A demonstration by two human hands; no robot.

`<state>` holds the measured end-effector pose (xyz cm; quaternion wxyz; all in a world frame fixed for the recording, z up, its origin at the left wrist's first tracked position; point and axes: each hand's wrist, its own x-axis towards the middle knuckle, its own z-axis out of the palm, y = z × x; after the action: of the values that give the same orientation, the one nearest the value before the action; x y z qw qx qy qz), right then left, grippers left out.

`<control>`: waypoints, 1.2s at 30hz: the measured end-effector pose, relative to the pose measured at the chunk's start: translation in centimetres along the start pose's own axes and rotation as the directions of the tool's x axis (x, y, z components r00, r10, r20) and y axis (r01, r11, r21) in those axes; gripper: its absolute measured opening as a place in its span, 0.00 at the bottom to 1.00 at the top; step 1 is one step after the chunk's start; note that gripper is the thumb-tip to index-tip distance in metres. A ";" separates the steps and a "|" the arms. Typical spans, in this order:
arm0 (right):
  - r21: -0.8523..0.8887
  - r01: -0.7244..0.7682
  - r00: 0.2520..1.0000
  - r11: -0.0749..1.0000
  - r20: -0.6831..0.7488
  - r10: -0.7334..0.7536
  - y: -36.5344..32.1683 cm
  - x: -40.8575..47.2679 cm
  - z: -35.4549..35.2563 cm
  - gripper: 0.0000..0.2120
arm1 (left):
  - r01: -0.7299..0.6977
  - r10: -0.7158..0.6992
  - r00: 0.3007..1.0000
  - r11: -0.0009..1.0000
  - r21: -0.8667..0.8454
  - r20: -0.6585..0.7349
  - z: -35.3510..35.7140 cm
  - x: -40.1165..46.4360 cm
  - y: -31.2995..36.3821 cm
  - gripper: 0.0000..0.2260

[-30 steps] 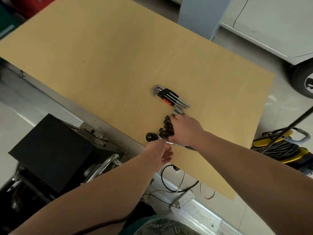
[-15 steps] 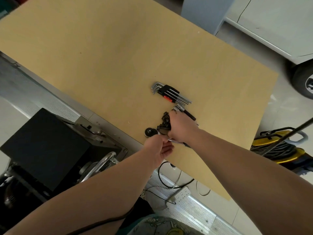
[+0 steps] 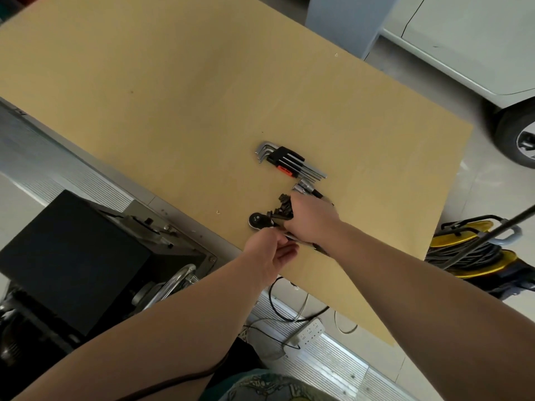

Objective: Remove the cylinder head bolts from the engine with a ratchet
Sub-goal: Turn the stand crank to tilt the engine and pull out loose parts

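A pile of dark bolts lies on the tan board near its front edge. My right hand rests palm down over the pile's right side, fingers curled onto the bolts; what they hold is hidden. The ratchet's round black head lies just left of the pile, its handle running under both hands. My left hand hovers at the handle, palm turned up, fingers loosely apart, holding nothing. The engine sits below the board at lower left, partly under a black cover.
A hex key set in a black holder lies behind the bolts, with a chrome socket on an extension beside it. Cables and a white power strip lie on the floor. A yellow cable reel and a car wheel are at right.
My right hand has closed in over the bolt pile and its fingers have curled down. My left hand has stayed by the ratchet handle.
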<state>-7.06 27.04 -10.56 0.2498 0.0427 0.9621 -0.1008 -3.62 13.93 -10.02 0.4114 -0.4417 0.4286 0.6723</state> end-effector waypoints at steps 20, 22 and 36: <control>0.834 -0.025 0.992 0.552 0.091 -0.092 -20.2 -13.4 -6.0 0.07 | -0.297 0.307 0.915 0.952 -0.080 0.262 -13.3 -17.7 5.1 0.23; 0.759 0.086 0.986 0.646 0.026 -0.163 -25.0 -16.3 -6.1 0.10 | -0.338 0.364 0.904 0.930 -0.147 0.225 -17.4 -20.8 5.0 0.22; 0.072 0.780 0.625 0.621 -0.093 -0.775 -49.5 -33.3 0.6 0.17 | -0.466 0.620 0.782 0.649 -0.601 0.064 -47.2 -35.4 -6.9 0.19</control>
<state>15.65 -22.45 13.74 0.1536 -0.3615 0.8856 -0.2481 23.81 -34.56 10.55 0.0953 -0.2971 0.2690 0.9112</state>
